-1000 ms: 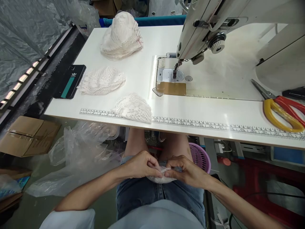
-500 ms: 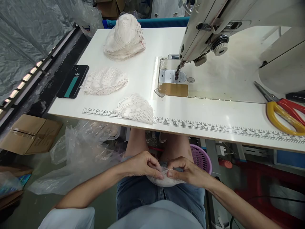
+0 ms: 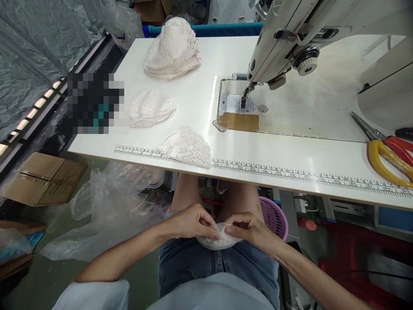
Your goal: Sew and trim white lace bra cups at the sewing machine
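Observation:
Over my lap, my left hand and my right hand pinch a white lace piece between thumbs and fingers. The piece is rounded and sags a little below my hands; the fingertips cover its upper edge. On the table in front of me, a scalloped lace piece lies across the printed ruler. Behind it rests another lace piece, and farther back stands a stack of cup-shaped lace pieces with loose reddish threads at one side.
A sewing machine stands on the white table, its needle area right of the lace. Yellow-and-red scissors lie at the right. Below are a purple basket, clear plastic bags and a cardboard box. A pixelated patch covers the table's left side.
Both hands keep their pinch on the lace piece, which has shifted slightly left and shows more of its upper edge. The whole view has moved slightly.

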The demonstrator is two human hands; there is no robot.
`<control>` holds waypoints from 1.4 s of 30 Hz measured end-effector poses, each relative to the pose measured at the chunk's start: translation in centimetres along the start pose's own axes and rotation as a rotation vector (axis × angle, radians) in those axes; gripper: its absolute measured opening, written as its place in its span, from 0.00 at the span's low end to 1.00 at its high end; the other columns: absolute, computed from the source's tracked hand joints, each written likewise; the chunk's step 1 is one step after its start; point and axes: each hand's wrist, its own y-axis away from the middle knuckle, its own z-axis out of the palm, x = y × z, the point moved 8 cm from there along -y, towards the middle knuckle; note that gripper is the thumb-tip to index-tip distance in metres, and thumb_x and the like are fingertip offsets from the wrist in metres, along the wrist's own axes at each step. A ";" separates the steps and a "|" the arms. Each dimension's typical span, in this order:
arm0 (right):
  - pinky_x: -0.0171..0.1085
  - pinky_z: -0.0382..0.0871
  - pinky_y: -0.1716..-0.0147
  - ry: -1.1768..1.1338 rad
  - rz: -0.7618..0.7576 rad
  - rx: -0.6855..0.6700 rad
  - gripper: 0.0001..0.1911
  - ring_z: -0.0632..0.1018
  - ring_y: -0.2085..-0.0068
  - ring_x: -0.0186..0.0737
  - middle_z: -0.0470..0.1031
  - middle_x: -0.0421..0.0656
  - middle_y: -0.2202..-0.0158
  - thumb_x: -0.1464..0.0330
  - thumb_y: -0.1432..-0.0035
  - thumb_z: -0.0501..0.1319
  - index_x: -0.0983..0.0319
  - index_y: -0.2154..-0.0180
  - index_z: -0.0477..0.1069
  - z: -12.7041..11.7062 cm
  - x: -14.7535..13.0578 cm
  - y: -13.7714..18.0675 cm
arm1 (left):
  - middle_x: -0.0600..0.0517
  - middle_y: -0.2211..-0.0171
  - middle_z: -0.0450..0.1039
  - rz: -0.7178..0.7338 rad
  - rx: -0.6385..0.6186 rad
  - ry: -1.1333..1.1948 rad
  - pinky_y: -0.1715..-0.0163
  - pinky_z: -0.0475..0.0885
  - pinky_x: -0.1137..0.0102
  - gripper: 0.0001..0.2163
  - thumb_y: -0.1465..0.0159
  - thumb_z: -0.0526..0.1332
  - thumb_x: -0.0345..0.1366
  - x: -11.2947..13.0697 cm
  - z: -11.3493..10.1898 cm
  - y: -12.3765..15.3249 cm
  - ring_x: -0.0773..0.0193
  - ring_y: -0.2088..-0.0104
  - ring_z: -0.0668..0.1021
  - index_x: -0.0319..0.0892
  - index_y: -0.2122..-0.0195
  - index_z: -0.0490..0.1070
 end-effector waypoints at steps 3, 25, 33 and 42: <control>0.32 0.57 0.72 -0.011 -0.018 0.001 0.14 0.66 0.72 0.32 0.69 0.38 0.75 0.59 0.53 0.67 0.64 0.71 0.74 0.4 -0.4 -0.1 | 0.55 0.83 0.67 0.018 0.021 -0.051 0.81 0.55 0.77 0.16 0.50 0.67 0.45 -0.1 0.0 0.0 0.74 0.81 0.61 0.35 0.70 0.79; 0.32 0.60 0.71 -0.046 -0.034 0.092 0.14 0.67 0.72 0.33 0.69 0.38 0.76 0.58 0.50 0.65 0.62 0.73 0.72 -1.3 -0.2 0.4 | 0.51 0.78 0.73 0.038 0.019 -0.044 0.79 0.60 0.80 0.11 0.45 0.63 0.37 0.1 -1.7 1.9 0.74 0.79 0.66 0.36 0.64 0.78; 0.32 0.60 0.73 -0.017 -0.023 0.126 0.16 0.67 0.74 0.33 0.68 0.38 0.77 0.55 0.51 0.65 0.62 0.74 0.70 -1.9 0.5 0.2 | 0.48 0.65 0.78 0.053 -0.045 -0.013 0.66 0.69 0.75 0.16 0.46 0.65 0.41 -0.7 -1.4 1.8 0.63 0.65 0.77 0.38 0.58 0.76; 0.32 0.60 0.74 -0.039 -0.030 0.136 0.16 0.67 0.74 0.33 0.68 0.39 0.77 0.56 0.52 0.66 0.62 0.73 0.71 -2.4 0.8 0.6 | 0.48 0.66 0.78 0.046 0.010 -0.073 0.66 0.70 0.76 0.15 0.44 0.63 0.41 -1.3 -1.8 1.9 0.62 0.65 0.78 0.37 0.60 0.76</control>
